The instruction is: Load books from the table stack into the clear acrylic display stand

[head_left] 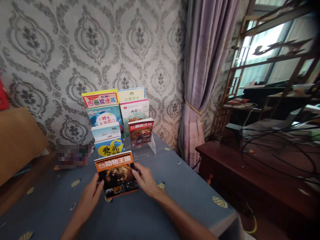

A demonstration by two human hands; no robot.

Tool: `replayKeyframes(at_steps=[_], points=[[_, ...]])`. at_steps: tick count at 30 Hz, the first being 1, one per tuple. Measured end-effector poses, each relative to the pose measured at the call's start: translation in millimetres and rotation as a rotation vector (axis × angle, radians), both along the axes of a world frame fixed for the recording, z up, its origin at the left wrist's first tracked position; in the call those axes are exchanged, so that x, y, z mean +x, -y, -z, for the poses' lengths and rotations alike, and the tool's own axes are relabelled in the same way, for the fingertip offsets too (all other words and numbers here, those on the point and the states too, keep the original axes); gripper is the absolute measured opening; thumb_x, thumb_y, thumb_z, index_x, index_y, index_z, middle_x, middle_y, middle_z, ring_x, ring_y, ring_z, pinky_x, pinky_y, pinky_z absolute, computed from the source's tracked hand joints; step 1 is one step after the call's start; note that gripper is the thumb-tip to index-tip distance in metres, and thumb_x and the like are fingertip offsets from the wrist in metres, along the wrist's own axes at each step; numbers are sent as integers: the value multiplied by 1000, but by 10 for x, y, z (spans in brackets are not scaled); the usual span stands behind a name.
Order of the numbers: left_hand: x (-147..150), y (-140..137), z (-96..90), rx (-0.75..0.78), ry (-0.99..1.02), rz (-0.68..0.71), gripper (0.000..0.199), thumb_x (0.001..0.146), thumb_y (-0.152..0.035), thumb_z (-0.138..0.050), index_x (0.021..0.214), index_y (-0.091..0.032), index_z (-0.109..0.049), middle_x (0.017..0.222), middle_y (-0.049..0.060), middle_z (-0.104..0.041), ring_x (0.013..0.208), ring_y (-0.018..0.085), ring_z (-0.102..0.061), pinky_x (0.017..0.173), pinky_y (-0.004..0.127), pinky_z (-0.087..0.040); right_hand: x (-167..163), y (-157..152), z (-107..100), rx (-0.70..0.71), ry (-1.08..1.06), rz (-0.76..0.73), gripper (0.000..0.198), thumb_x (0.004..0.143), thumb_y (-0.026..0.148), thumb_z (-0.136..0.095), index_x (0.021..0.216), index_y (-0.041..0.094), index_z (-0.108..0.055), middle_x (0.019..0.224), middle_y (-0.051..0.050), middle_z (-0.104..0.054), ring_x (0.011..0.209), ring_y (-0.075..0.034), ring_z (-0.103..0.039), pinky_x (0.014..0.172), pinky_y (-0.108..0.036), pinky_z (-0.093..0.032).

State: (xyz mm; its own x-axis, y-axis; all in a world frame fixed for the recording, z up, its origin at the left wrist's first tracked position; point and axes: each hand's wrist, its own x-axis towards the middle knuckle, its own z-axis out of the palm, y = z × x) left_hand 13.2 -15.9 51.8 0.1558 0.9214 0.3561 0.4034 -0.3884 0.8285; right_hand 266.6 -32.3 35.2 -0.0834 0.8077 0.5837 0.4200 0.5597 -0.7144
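A children's book (117,173) with an orange band and a lion on its cover stands almost upright at the front of a row of books. My left hand (90,194) grips its left edge, thumb on the cover. On the opposite edge, my right hand (147,181) holds it with the thumb at the front; the other fingers are partly hidden. Right behind stands a blue book with a yellow heart (109,147), partly covered. A red-topped book (140,131) leans in a clear display stand (153,146) to the right.
Further back rise a pink-and-yellow book (100,99), a green-blue book (105,115) and a white book (135,110). A blurred item (72,156) and a cardboard box (21,140) lie left. The blue tablecloth (180,196) ends beside a dark red desk (250,166) with cables.
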Motion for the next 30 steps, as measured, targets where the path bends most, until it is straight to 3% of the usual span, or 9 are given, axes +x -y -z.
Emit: replayKeyframes(at_steps=[3,6,11,18,26,30], points=[[-4,-56,-54,101,-113,-17,28,82,-51,-62,90,-25,-65,88,6,-72,86,28,-67,80,35,-53,26,-45,-19,1,19,19,28,99,35,-41,100,18,-63,87,-5,-68,78,-19,-63,67,-27,-49],[70,-129,-80,155,-130,-25,26,83,-50,-59,88,-24,-63,84,6,-70,82,28,-67,76,35,-52,80,-95,-34,9,27,43,26,98,33,-41,100,18,-63,88,-6,-69,76,-19,-62,66,-27,-48],[295,-213,-74,191,-173,-1,25,89,-45,-50,95,-23,-62,86,6,-69,85,28,-68,77,36,-53,217,-158,-23,50,-4,107,25,97,31,-43,104,19,-64,91,-6,-71,79,-19,-64,70,-27,-50],[657,-357,-108,358,-249,23,30,94,-41,-39,103,-20,-59,91,8,-67,83,26,-68,74,39,-55,471,-246,-74,146,-68,219,28,98,32,-42,109,19,-64,92,-7,-72,81,-21,-67,72,-28,-51],[1139,-640,-580,595,-288,-26,18,96,-32,-38,89,-22,-50,86,7,-63,87,25,-64,79,39,-52,900,-603,-505,278,-129,285,33,98,38,-44,117,20,-64,112,-10,-72,96,-24,-67,82,-34,-54],[1310,-780,-791,724,-286,-51,13,97,-27,-38,89,-22,-48,86,6,-60,84,23,-61,76,36,-50,1036,-800,-745,358,-167,297,35,97,41,-45,117,20,-64,112,-10,-72,99,-24,-66,84,-36,-54]])
